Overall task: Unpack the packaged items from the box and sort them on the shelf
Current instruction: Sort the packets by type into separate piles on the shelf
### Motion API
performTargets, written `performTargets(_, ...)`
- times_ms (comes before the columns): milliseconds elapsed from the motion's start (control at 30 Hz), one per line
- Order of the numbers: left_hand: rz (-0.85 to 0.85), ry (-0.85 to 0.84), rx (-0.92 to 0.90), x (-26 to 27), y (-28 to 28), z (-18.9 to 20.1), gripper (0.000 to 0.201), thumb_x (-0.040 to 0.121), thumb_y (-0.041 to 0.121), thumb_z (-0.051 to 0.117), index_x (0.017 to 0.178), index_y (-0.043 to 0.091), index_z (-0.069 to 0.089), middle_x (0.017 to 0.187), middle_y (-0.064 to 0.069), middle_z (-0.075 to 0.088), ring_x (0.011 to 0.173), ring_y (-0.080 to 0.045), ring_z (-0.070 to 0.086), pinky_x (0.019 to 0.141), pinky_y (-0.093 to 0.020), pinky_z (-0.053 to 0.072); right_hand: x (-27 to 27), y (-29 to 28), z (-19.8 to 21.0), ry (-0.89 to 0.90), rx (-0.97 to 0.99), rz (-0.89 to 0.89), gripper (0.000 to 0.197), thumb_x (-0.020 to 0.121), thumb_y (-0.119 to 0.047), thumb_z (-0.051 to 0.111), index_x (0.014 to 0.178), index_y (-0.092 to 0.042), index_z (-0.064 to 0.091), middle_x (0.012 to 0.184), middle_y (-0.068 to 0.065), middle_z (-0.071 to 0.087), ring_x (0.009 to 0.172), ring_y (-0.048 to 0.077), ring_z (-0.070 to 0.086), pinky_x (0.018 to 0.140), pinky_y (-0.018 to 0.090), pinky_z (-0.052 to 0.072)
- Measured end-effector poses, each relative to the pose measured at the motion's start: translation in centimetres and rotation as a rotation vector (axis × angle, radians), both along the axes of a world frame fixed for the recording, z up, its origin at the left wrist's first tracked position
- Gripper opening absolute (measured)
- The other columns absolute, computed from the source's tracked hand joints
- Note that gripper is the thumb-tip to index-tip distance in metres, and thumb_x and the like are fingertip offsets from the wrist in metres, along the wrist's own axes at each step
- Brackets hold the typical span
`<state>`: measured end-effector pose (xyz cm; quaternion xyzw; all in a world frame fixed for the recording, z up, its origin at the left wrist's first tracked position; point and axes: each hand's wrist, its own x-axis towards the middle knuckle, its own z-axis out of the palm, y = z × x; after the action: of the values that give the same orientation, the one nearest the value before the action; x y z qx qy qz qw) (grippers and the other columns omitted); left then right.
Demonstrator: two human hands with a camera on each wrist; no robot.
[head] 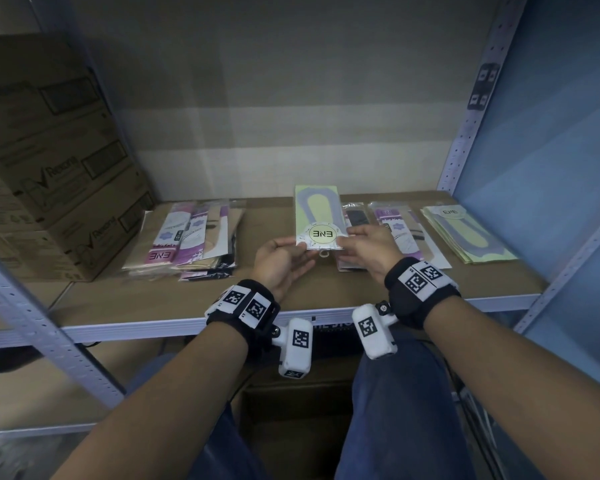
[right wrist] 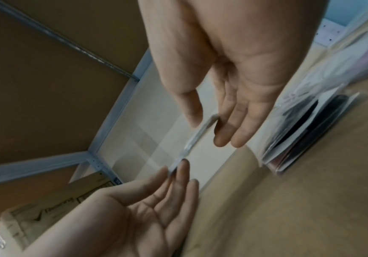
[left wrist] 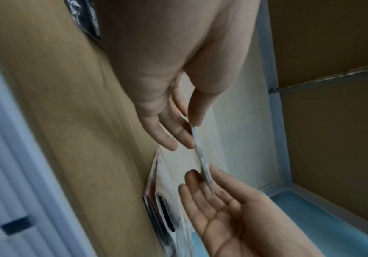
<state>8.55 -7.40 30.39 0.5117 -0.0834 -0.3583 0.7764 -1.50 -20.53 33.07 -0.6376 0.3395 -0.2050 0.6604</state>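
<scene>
A flat yellow-green insole package with a round ENE label is held level over the brown shelf board, label end toward me. My left hand pinches its near left corner, thumb on top and fingers underneath. My right hand pinches the near right corner the same way. The left wrist view shows the package edge-on between my left hand and the right hand. In the right wrist view the thin edge runs from my right hand to the left hand.
Sorted piles lie on the shelf: purple and beige packages at left, black ones under the right hand, purple ones, yellow-green ones at far right. Stacked cardboard cartons stand left. An open box sits below.
</scene>
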Motion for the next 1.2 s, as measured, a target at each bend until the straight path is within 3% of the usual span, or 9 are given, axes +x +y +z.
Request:
performTargets(133,-0.028,-0.078,0.110,0.3,0.5,0.3,0.029,0.088,0.005,0.063,0.111,0.010,0.046,0.112,-0.016,0.068,0.096,-0.028,0.068,0.085,-0.044,0.056,-0.5,-0.3,0.8,-0.058,0.096,-0.009,0.030,0.089,0.005,0.056,0.118,0.000,0.052,0.111,0.020,0.065,0.098,0.031,0.067,0.079,0.038,0.059)
performTargets(233,0.137,-0.328,0.320,1.3,0.9,0.3,0.040,0.082,0.018,0.072,0.114,0.014,0.049,0.112,-0.008,0.064,0.101,-0.026,0.065,0.087,-0.046,0.055,-1.3,-1.0,1.4,-0.029,0.072,-0.004,0.023,0.093,0.003,0.046,0.113,-0.004,0.055,0.102,0.018,0.067,0.085,0.025,0.067,0.062,0.029,0.059)
performTargets(367,0.283,-0.780,0.549,2.9,1.9,0.4,0.043,0.083,0.022,0.069,0.121,0.010,0.051,0.120,-0.005,0.058,0.110,-0.022,0.056,0.098,-0.034,0.045,-2.3,-2.2,1.1,0.091,-0.017,0.010,0.026,0.093,-0.002,0.044,0.098,-0.015,0.066,0.102,0.012,0.068,0.099,0.031,0.064,0.088,0.047,0.053)
performTargets(467,0.320,-0.965,0.605,3.9,2.6,0.7,0.043,0.085,0.027,0.065,0.123,0.010,0.053,0.122,-0.006,0.058,0.113,-0.021,0.053,0.098,-0.030,0.042,-2.8,-2.7,1.3,0.145,-0.122,-0.007,0.031,0.091,-0.007,0.043,0.081,-0.023,0.068,0.105,0.005,0.062,0.098,0.029,0.058,0.080,0.041,0.047)
performTargets(633,0.060,-0.845,0.621,4.3,2.6,0.6,0.030,0.088,0.028,0.064,0.115,0.014,0.060,0.097,0.003,0.060,0.094,-0.016,0.058,0.084,-0.025,0.046,-3.4,-2.6,1.8,0.192,-0.254,0.048,0.032,0.091,-0.006,0.039,0.086,-0.016,0.069,0.110,0.003,0.057,0.080,0.010,0.051,0.063,0.025,0.039)
performTargets(767,0.039,-0.672,0.479,4.1,3.0,0.1,0.023,0.088,0.018,0.066,0.108,0.011,0.059,0.079,0.002,0.058,0.072,-0.010,0.055,0.066,-0.016,0.047,-3.7,-2.9,1.8,0.223,-0.294,0.065,0.030,0.091,-0.010,0.042,0.089,-0.017,0.071,0.110,0.008,0.063,0.093,0.022,0.058,0.070,0.028,0.046)
performTargets(933,-0.070,-0.526,0.389,3.8,3.5,0.1,0.004,0.089,0.013,0.064,0.088,0.014,0.061,0.087,-0.007,0.065,0.082,-0.021,0.061,0.077,-0.034,0.050,-3.9,-3.1,2.0,0.227,-0.323,0.070,0.027,0.092,-0.011,0.046,0.096,-0.012,0.072,0.099,0.003,0.060,0.092,0.018,0.052,0.082,0.029,0.039)
performTargets(1067,-0.047,-0.431,0.281,3.7,3.9,0.1,0.006,0.091,0.009,0.060,0.087,0.013,0.058,0.085,-0.006,0.066,0.074,-0.019,0.062,0.058,-0.028,0.052,-3.9,-3.4,1.5,0.195,-0.320,-0.056,0.031,0.086,-0.012,0.056,0.116,-0.016,0.062,0.114,0.002,0.062,0.100,0.020,0.056,0.092,0.037,0.046)
performTargets(1200,0.074,-0.273,0.157,3.7,3.8,0.0,0.012,0.091,0.002,0.054,0.084,0.011,0.050,0.106,-0.019,0.063,0.094,-0.031,0.064,0.071,-0.040,0.057,-3.8,-3.4,1.7,0.128,-0.289,-0.284,0.039,0.084,-0.031,0.066,0.119,-0.018,0.054,0.105,-0.001,0.056,0.093,0.019,0.055,0.076,0.029,0.047)
